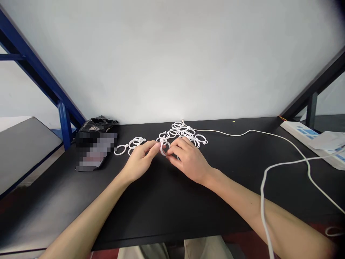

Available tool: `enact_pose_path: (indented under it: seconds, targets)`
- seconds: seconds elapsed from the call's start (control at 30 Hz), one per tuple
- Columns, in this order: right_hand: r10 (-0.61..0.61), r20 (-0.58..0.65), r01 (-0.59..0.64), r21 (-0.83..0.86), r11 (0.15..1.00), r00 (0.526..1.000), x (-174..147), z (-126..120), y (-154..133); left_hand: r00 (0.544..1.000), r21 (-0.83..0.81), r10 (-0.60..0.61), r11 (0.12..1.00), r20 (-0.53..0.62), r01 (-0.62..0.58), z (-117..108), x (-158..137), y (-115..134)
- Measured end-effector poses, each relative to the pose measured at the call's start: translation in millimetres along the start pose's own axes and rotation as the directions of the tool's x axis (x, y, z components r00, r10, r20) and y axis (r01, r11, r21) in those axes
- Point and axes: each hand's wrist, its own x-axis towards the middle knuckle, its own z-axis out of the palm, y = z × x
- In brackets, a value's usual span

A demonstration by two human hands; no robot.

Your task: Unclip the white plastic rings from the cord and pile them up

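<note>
Between my hands a white plastic curtain ring (pixel 162 148) with a small knob-like eyelet is held upright just above the black table. My left hand (pixel 141 158) pinches its left side with thumb and fingers; part of those fingertips is hidden. From the right, my right hand (pixel 190 161) grips the same ring at its lower edge, fingers bent. Just beyond the right hand lies a loose heap of similar white rings (pixel 176 126). A smaller cluster of rings (pixel 121 149) rests behind and left of my left hand, partly covered by it.
A dark, pixelated phone-like object (pixel 94 154) lies at the left beside a crumpled black plastic bag (pixel 101 124). A white cable (pixel 252 131) runs across the right side of the black table (pixel 161 205). A white-and-blue box (pixel 304 135) stands far right. Blue metal bracing (pixel 40 66) rises at left.
</note>
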Motion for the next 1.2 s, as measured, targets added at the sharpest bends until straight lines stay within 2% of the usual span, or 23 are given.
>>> enact_pose_path:
  seconds: [0.17,0.27,0.33,0.4,0.47,0.53,0.67,0.8,0.93,1.1,1.2]
  targets:
    - [0.039,0.025,-0.040,0.057,0.998,0.999,-1,3,-4,0.998,0.065,0.062,0.996,0.005,-0.062,2,-2,2]
    - [0.198,-0.011,-0.193,0.165,0.967,0.980,-2,3,-5,0.995,0.144,0.089,0.986,-0.040,-0.082,3,-1,0]
    - [0.329,-0.022,-0.315,0.238,0.919,0.944,-2,3,-5,0.984,0.205,0.172,0.966,-0.056,-0.157,4,0,-4]
    - [0.395,0.013,-0.382,0.292,0.877,0.918,-2,4,-4,0.956,0.268,0.290,0.925,-0.035,-0.271,5,0,-7]
    - [0.395,0.059,-0.391,0.330,0.859,0.917,-3,5,-4,0.926,0.310,0.378,0.879,0.008,-0.361,5,0,-11]
    - [0.368,0.072,-0.370,0.341,0.864,0.927,-3,7,-3,0.911,0.330,0.410,0.855,0.040,-0.399,5,1,-13]
    - [0.333,0.049,-0.331,0.315,0.890,0.942,-3,10,-2,0.919,0.349,0.392,0.856,0.039,-0.380,4,0,-11]
    - [0.343,0.058,-0.341,0.345,0.875,0.938,-2,7,-1,0.933,0.337,0.359,0.878,0.007,-0.340,3,-1,-5]
    - [0.341,0.060,-0.338,0.381,0.861,0.938,0,3,0,0.962,0.291,0.272,0.923,-0.033,-0.251,2,-4,-2]
    - [0.292,0.061,-0.290,0.411,0.864,0.955,0,1,-1,0.980,0.249,0.184,0.948,0.080,-0.199,2,-5,-3]
    - [0.277,0.079,-0.285,0.409,0.867,0.957,-1,1,-4,0.979,0.247,0.176,0.949,0.098,-0.195,4,-5,-3]
